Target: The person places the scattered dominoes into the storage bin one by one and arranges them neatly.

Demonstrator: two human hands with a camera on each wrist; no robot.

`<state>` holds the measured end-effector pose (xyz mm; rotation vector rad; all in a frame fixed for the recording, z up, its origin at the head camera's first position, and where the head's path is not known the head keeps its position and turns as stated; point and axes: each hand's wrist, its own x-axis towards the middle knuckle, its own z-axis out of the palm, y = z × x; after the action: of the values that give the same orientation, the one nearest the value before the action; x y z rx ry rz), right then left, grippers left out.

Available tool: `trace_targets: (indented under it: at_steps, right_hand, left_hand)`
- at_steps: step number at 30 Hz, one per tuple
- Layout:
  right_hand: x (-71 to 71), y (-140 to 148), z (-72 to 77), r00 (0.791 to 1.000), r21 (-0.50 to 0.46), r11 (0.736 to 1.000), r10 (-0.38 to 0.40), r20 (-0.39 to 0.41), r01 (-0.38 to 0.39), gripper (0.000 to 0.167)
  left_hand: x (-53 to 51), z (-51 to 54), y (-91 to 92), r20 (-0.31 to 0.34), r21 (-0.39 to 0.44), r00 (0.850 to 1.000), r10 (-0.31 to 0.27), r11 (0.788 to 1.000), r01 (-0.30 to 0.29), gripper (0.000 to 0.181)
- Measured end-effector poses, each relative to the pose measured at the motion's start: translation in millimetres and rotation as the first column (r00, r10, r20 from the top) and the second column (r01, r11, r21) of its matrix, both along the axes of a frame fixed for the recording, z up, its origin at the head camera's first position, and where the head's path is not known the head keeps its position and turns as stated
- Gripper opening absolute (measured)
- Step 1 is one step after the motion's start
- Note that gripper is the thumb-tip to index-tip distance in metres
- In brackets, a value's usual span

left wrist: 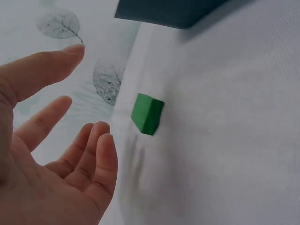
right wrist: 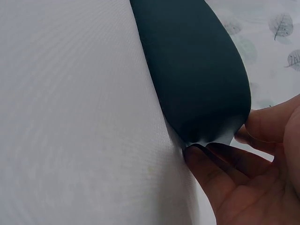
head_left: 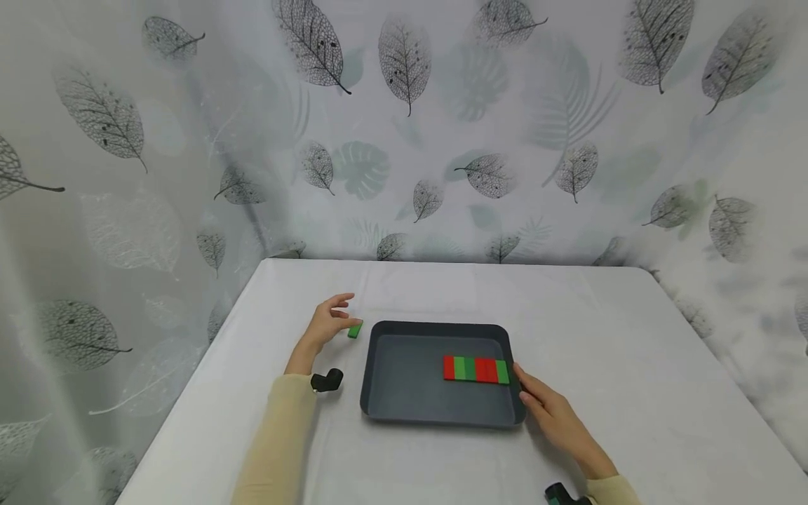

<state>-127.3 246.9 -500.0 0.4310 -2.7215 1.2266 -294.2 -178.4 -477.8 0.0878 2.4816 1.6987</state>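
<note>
A small green block lies on the white table just left of the dark grey tray. My left hand is beside that block, fingers spread and slightly bent. In the left wrist view a gap shows between the hand and the green block, and nothing is held. Inside the tray, by its right wall, several red and green blocks form one row, side by side. At the tray's right side, my right hand grips the edge; up close, thumb and fingers bracket the tray's corner.
The white tablecloth spreads around the tray. Leaf-patterned curtains hang behind the table and along both sides. A black wrist camera is worn on the left wrist, another on the right.
</note>
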Motion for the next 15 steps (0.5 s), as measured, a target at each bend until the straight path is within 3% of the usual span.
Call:
trace_targets:
  at_steps: [2,5,7,9,12,15]
  right_hand:
    - [0.8,-1,-1.2,1.000,0.000,1.000,0.000,-0.005,0.000,0.047]
    - [1.3,-2,-1.6,1.000,0.001,1.000,-0.001,-0.010,0.001,0.047]
    - [1.2,-2,-0.7,1.000,0.000,1.000,-0.001,-0.016,0.001,0.047]
    - [0.7,-1,0.4,1.000,0.000,1.000,0.002,-0.021,-0.002,0.047]
    - [0.5,-1,1.3,1.000,-0.003,1.000,0.004,-0.020,-0.004,0.047]
    - [0.4,0,-0.4,1.000,-0.005,1.000,0.007,-0.006,-0.007,0.047]
  left_hand:
    - [3.3,0.2,-0.8,0.039,-0.004,0.999,-0.026,1.000,0.026,0.068]
    - [2.6,-8.4,-3.4,0.056,-0.014,0.998,-0.041,0.999,0.042,0.068]
    - [2.9,-11.8,-5.0,0.043,-0.028,0.998,-0.048,0.998,0.049,0.068]
    - [-0.8,-23.1,-8.2,0.008,-0.038,0.999,-0.050,0.998,0.051,0.067]
    - [0.4,-25.9,-9.4,-0.055,-0.063,0.997,-0.061,0.996,0.057,0.063]
    - [-0.4,-27.6,-8.9,-0.065,-0.095,0.996,-0.059,0.994,0.053,0.059]
